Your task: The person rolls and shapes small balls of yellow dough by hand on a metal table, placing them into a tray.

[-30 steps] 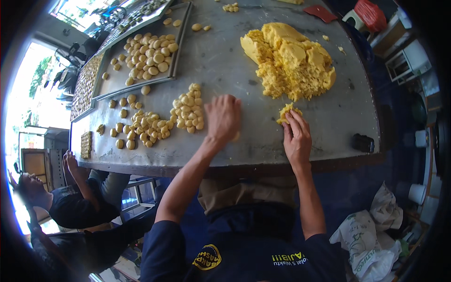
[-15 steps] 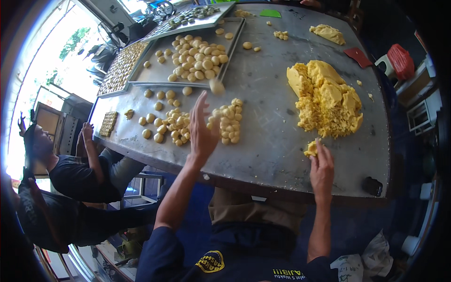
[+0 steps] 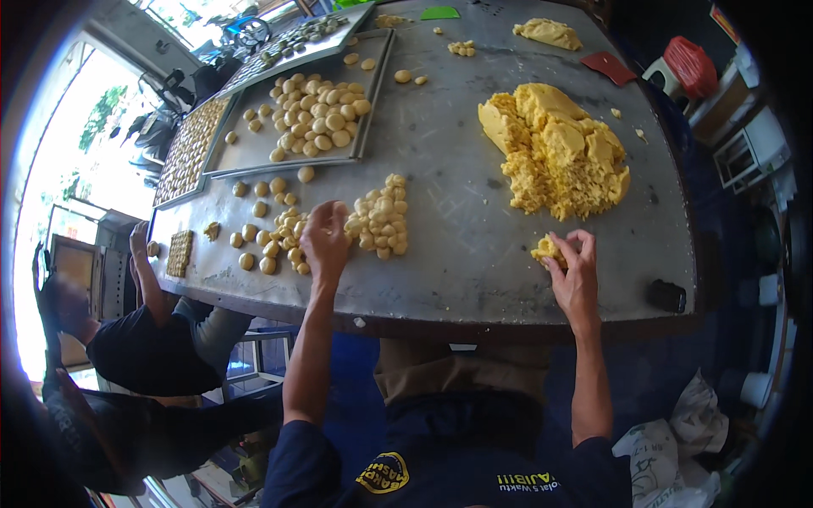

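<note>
When compared with a half-second earlier, head view: note left hand (image 3: 326, 241) lowered, splayed to curled, beside pale dough balls (image 3: 378, 222), grip contents unclear; suggests release done. Right hand (image 3: 577, 278) pinching yellow lump (image 3: 544, 249) on bench (image 3: 457, 271).

The broad grey tabletop (image 3: 449, 284) looks like sheet metal, dull and smudged with a soft sheen. Toward two o'clock, the big yellow dough-like mound (image 3: 563, 152) is matt, fairly smooth on top and rough, crumbly lower down. At eleven o'clock, round pale-cream balls (image 3: 318, 114) look smooth in a rimmed silver-grey metal tray (image 3: 246, 156). The crinkled red plastic bag (image 3: 693, 66) at two is shiny; the navy cloth shirt (image 3: 449, 461) at six, matt.
</note>
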A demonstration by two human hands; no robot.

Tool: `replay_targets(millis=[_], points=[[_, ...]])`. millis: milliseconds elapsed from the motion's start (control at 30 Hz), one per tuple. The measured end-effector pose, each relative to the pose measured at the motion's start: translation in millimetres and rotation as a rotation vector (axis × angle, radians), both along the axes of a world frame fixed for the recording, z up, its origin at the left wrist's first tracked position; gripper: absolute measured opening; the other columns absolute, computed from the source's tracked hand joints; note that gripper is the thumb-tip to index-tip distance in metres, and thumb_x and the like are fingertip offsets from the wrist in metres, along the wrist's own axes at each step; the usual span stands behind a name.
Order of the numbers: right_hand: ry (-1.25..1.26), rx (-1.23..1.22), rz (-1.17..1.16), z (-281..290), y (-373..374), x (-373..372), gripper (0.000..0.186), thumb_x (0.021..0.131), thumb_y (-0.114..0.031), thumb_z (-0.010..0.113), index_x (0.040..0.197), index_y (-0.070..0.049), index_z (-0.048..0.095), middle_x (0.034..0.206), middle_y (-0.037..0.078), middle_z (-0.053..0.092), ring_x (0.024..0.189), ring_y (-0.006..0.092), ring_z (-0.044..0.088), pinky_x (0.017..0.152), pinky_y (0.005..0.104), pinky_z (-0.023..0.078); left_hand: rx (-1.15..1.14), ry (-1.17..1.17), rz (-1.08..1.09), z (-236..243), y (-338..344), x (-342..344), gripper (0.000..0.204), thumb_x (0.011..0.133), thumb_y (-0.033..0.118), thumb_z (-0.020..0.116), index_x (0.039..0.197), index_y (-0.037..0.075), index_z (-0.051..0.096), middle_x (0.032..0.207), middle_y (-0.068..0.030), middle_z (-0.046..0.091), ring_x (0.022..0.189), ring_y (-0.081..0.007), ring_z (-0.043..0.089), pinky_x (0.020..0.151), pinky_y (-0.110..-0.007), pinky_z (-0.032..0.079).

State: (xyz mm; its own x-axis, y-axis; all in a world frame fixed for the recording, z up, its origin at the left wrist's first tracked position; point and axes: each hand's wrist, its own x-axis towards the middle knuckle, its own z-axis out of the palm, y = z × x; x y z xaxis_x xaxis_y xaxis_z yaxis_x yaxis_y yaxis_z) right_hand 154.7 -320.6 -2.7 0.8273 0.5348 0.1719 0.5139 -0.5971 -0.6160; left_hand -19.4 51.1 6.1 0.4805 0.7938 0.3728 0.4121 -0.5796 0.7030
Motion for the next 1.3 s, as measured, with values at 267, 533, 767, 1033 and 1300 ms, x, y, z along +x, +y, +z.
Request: replay_targets(millis=[267,533,767,1033,1300], points=[[-0.151,0.039,-0.025,-6,-1,-1,0.048,0.087,-0.002,0.071,0.134,-0.004,0.061,0.114,0.017,0.064,0.102,0.0354,0.06,0.091,0.0422,0.049,-0.292,0.166,-0.562,12,-116,26,0.021,0.09,0.013,0.074,0.108,0.002,0.071,0.099,-0.0069,0.076,0.089,-0.0167,0.071,0.077,-0.031,0.056],[-0.347,-0.076,0.007,-19,4,23,0.034,0.084,-0.001,0.071,0.118,-0.002,0.071,0.095,0.011,0.065,0.095,0.0301,0.062,0.084,0.0391,0.052,0.474,0.382,-0.592,3,-127,78,0.035,0.088,0.034,0.072,0.1,0.001,0.068,0.101,-0.0122,0.068,0.102,-0.0273,0.061,0.089,-0.044,0.046],[-0.241,-0.202,-0.027,16,-8,30,0.045,0.089,0.0,0.065,0.133,0.006,0.056,0.115,0.021,0.058,0.107,0.0359,0.058,0.093,0.0423,0.052,0.559,0.34,-0.672,-31,-122,124,0.03,0.09,0.027,0.063,0.104,0.001,0.056,0.114,-0.0158,0.048,0.11,-0.0333,0.046,0.098,-0.051,0.032],[-0.31,-0.106,-0.03,-17,-18,-4,0.034,0.091,0.002,0.062,0.125,0.005,0.064,0.127,0.017,0.062,0.105,0.0347,0.06,0.09,0.0423,0.052,0.698,0.345,-0.728,-34,-122,114,0.03,0.089,0.026,0.058,0.105,0.001,0.057,0.116,-0.0159,0.047,0.118,-0.0316,0.044,0.102,-0.052,0.029],[-0.256,-0.117,-0.017,-17,3,29,0.03,0.085,0.0,0.07,0.115,0.001,0.072,0.115,0.014,0.066,0.097,0.0319,0.061,0.085,0.0393,0.052,0.597,0.321,-0.569,-36,-139,105,0.027,0.09,0.023,0.062,0.108,0.004,0.056,0.114,-0.0128,0.052,0.115,-0.0292,0.048,0.105,-0.052,0.025]])
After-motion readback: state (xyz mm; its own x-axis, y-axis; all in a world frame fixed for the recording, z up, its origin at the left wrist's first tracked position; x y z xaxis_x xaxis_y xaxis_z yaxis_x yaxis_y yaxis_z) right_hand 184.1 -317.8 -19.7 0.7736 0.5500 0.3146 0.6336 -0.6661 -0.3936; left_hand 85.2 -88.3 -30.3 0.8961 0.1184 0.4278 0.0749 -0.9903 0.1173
